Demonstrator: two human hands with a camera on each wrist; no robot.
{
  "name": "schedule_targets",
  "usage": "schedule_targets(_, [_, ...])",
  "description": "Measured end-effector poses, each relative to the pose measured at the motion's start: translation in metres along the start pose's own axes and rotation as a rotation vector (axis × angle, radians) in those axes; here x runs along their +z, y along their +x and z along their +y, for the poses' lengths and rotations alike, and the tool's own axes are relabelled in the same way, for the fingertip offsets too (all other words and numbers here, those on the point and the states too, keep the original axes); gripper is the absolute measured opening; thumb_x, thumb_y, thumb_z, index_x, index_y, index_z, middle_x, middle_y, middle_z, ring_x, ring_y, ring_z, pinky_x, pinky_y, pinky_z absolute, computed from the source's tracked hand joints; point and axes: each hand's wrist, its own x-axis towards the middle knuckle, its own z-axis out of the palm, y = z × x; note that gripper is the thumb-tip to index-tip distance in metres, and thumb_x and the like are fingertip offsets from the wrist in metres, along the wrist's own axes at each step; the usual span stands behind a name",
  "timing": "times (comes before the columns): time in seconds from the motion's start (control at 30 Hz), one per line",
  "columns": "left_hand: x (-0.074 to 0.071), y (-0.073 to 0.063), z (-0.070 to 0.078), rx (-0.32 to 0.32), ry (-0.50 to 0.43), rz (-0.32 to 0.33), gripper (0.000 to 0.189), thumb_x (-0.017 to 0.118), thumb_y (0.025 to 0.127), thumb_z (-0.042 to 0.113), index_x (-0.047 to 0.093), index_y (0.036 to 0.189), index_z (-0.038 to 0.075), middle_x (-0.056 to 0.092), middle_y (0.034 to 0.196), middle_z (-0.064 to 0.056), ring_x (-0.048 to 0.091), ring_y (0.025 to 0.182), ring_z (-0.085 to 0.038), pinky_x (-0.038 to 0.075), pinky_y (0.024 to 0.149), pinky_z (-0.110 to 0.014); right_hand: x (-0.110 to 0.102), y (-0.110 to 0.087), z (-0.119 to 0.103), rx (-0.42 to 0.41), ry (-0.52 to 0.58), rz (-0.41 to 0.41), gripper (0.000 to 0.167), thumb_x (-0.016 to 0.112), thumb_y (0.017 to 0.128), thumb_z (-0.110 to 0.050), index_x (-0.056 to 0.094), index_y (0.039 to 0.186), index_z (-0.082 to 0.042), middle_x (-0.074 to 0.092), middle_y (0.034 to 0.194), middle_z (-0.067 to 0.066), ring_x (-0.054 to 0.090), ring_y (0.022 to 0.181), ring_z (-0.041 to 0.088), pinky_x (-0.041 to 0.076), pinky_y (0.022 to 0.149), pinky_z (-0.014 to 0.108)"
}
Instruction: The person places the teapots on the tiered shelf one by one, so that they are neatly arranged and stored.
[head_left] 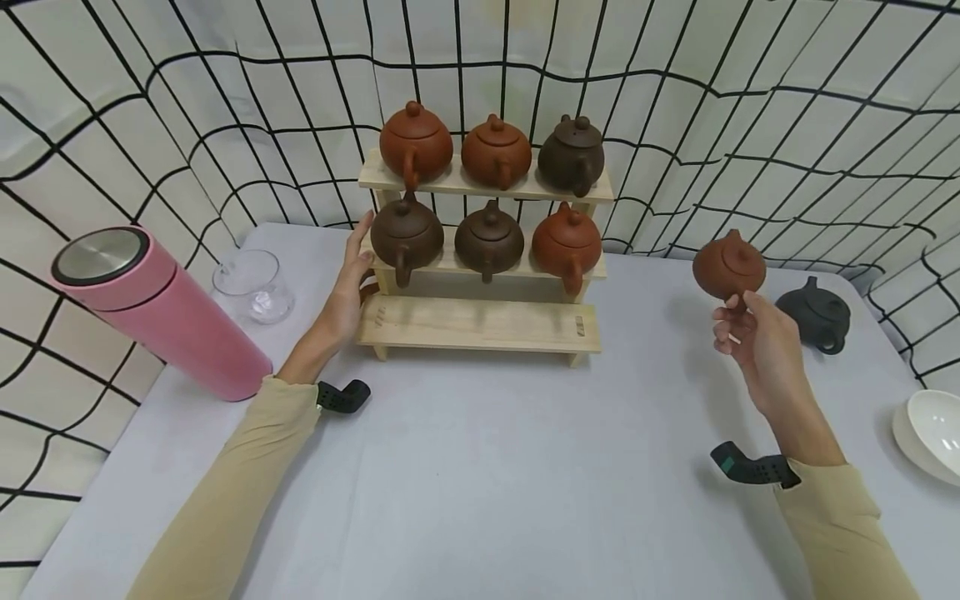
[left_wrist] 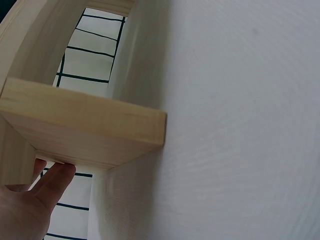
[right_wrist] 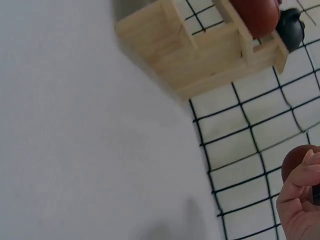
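Note:
A three-tier wooden rack [head_left: 480, 323] stands at the table's far side, with several red-brown and dark brown teapots on its upper two tiers. My left hand [head_left: 347, 292] holds the rack's left side. In the left wrist view, the fingers [left_wrist: 56, 184] reach past a wooden upright, which partly hides them. At the right, my right hand [head_left: 761, 346] pinches a reddish-brown teapot [head_left: 729, 265] by its handle, raised above the table. A dark grey teapot [head_left: 813, 315] sits on the table just right of that hand. The right wrist view shows the held teapot [right_wrist: 295, 162] only partly, at its edge.
A pink thermos [head_left: 165, 317] and a clear glass vessel [head_left: 258, 287] stand on the left. At the right edge is a white bowl [head_left: 930, 433]. Behind the table [head_left: 480, 483] hangs a white curtain [head_left: 750, 125] with black grid lines.

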Motion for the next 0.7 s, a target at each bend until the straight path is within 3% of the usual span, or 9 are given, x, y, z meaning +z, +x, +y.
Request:
schedule_targets(0.17, [0.001, 0.0, 0.001, 0.006, 0.007, 0.001, 0.062, 0.015, 0.11, 0.037, 0.0, 0.17, 0.029, 0.004, 0.174, -0.002, 0.024, 0.149, -0.033, 0.021, 0.119, -0.061, 0.032, -0.018, -0.023, -0.111, -0.064, -0.121, 0.031, 0.045, 0.114, -0.03, 0.056, 0.103, -0.004, 0.06, 0.087, 0.005, 0.053, 0.069, 0.014, 0.045, 0.057, 0.024])
schedule_targets(0.4, [0.001, 0.001, 0.001, 0.006, 0.002, 0.0, 0.061, 0.015, 0.11, 0.037, 0.0, 0.169, 0.031, 0.002, 0.175, 0.002, 0.021, 0.153, -0.031, 0.02, 0.12, -0.06, 0.081, -0.048, -0.042, -0.125, -0.175, -0.333, 0.033, 0.04, 0.115, -0.029, 0.054, 0.1, -0.003, 0.056, 0.088, 0.006, 0.05, 0.068, 0.016, 0.037, 0.054, 0.031])
schedule_targets(0.57, [0.001, 0.0, 0.001, 0.003, 0.002, 0.003, 0.061, 0.015, 0.11, 0.036, 0.0, 0.169, 0.031, 0.002, 0.175, 0.001, 0.022, 0.152, -0.031, 0.021, 0.12, -0.06, 0.121, -0.063, -0.034, -0.093, -0.197, -0.501, 0.036, 0.035, 0.116, -0.026, 0.053, 0.096, -0.002, 0.054, 0.085, 0.005, 0.04, 0.06, 0.019, 0.026, 0.051, 0.039])
schedule_targets(0.7, [0.001, 0.0, 0.0, 0.007, -0.024, 0.008, 0.062, 0.016, 0.11, 0.034, 0.001, 0.17, 0.029, 0.003, 0.175, 0.0, 0.023, 0.151, -0.032, 0.022, 0.119, -0.059, 0.153, -0.068, -0.015, 0.009, -0.201, -0.613, 0.036, 0.033, 0.116, -0.026, 0.049, 0.094, -0.001, 0.052, 0.084, 0.007, 0.04, 0.06, 0.015, 0.032, 0.05, 0.029])
